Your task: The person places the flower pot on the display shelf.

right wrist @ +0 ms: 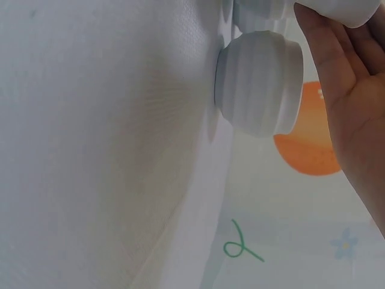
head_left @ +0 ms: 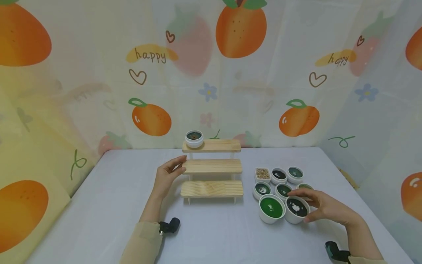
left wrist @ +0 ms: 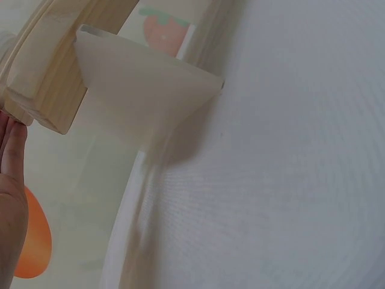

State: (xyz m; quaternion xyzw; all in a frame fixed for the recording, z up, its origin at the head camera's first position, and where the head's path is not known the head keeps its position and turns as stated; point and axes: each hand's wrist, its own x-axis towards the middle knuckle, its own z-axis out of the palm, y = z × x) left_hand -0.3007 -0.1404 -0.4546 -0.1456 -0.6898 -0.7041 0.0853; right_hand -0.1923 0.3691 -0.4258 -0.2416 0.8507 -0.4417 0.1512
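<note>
A stepped wooden display stand (head_left: pixel 212 189) with three tiers and pale supports stands mid-table. My left hand (head_left: pixel 168 176) grips the left end of its middle tier, thumb at the front edge and fingers toward the back. Up on the top tier, at its left end, sits a small white pot (head_left: pixel 194 139) with a dark surface inside. With thumb and fingers my right hand (head_left: pixel 324 207) holds a larger white pot (head_left: pixel 293 218), dark inside with a pale patch. Beside that pot, to its left, is a white pot (head_left: pixel 268 219) with a bright green inside.
Behind the held pot several small white pots (head_left: pixel 262 190) with dark or green insides stand close together. A square white container (head_left: pixel 262 175) of beige granules is at their back left. The white-covered table (head_left: pixel 132 183) meets a fruit-printed cloth backdrop (head_left: pixel 211 91) behind.
</note>
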